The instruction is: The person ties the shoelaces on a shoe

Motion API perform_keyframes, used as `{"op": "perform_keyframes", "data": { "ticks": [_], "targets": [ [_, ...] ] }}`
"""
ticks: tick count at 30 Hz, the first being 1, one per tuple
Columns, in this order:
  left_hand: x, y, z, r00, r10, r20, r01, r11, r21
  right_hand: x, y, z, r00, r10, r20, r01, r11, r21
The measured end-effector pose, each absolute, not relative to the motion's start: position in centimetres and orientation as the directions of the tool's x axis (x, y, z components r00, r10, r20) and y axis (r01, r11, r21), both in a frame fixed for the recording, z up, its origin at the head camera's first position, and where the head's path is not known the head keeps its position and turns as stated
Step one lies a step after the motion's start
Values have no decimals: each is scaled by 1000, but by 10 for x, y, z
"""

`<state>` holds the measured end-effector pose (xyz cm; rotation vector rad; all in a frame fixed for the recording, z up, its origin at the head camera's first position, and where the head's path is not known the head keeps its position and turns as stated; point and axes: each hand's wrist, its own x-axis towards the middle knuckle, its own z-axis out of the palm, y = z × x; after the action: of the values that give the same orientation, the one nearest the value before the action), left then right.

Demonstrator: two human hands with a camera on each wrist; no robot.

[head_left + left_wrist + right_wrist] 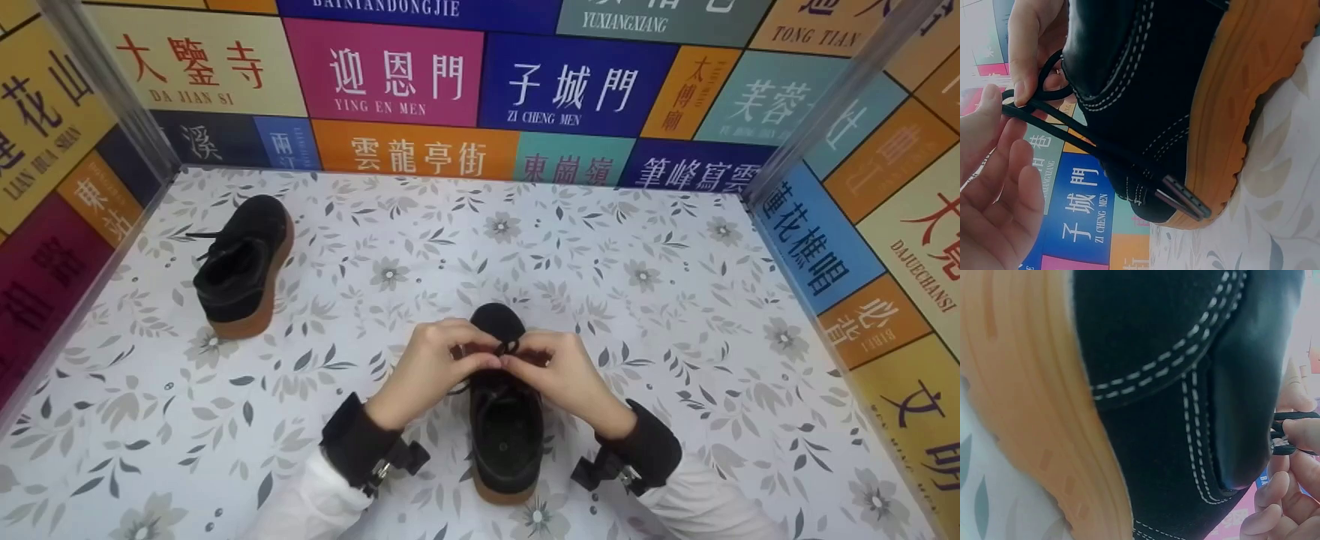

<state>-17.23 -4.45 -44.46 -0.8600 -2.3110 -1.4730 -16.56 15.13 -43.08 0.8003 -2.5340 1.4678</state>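
A black low-cut shoe (506, 465) with a tan sole and pale stitching stands on the surface, toe pointing away from me. Over its tongue, my left hand (427, 360) and right hand (566, 367) meet, thumbs nearly together. Each pinches part of the black shoelace (508, 347) between thumb and forefinger. Seen from the left wrist, a lace loop (1050, 87) stands up by the right fingers, while two lace ends with hard tips (1182, 194) hang over the shoe's side. From the right wrist, the shoe's side (1168, 410) covers much of the view and partly hides the hands.
A matching black shoe (244, 262) stands at the left, its lace sticking out sideways. The surface (600, 247) has a leaf-and-flower print. Colourful lettered panels (382, 75) wall the back and both sides, with clear corner strips where they meet.
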Motion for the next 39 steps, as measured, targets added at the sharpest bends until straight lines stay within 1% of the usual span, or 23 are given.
{"op": "perform_keyframes", "data": {
  "ticks": [3, 12, 16, 20, 22, 24, 26, 29, 31, 34, 36, 39],
  "targets": [
    [-172, -43, -445, -791, 338, 510, 604, 298, 740, -172, 155, -444, -853, -387, 351, -496, 388, -777],
    [-172, -41, -448, -791, 347, 503, 600, 286, 747, -174, 158, -447, -842, -400, 361, -509, 368, -778],
    [-172, -41, -449, -779, 338, 528, 620, 290, 729, -174, 157, -446, -872, -385, 302, -447, 375, -812],
    [-171, -42, -449, -755, 329, 568, 653, 291, 699, -173, 156, -440, -902, -380, 204, -346, 354, -869],
    [-170, -42, -449, -731, 326, 600, 682, 293, 670, -173, 155, -436, -909, -384, 164, -304, 340, -890],
    [-169, -42, -450, -693, 329, 642, 721, 313, 618, -172, 155, -432, -914, -385, 129, -268, 333, -904],
    [-167, -41, -450, -643, 340, 686, 764, 343, 547, -172, 155, -431, -918, -383, 100, -236, 326, -915],
    [-166, -40, -450, -554, 362, 750, 820, 394, 415, -174, 156, -434, -922, -380, 72, -203, 318, -926],
    [-165, -39, -449, -496, 382, 780, 845, 421, 330, -175, 157, -437, -923, -379, 69, -197, 310, -930],
    [-163, -38, -448, -425, 419, 803, 864, 451, 222, -176, 158, -440, -923, -378, 74, -196, 296, -935],
    [-161, -37, -447, -397, 447, 801, 869, 465, 171, -176, 159, -440, -924, -376, 73, -191, 286, -939],
    [-159, -36, -446, -374, 480, 793, 867, 485, 116, -175, 159, -439, -928, -366, 71, -185, 286, -940]
  ]
}}
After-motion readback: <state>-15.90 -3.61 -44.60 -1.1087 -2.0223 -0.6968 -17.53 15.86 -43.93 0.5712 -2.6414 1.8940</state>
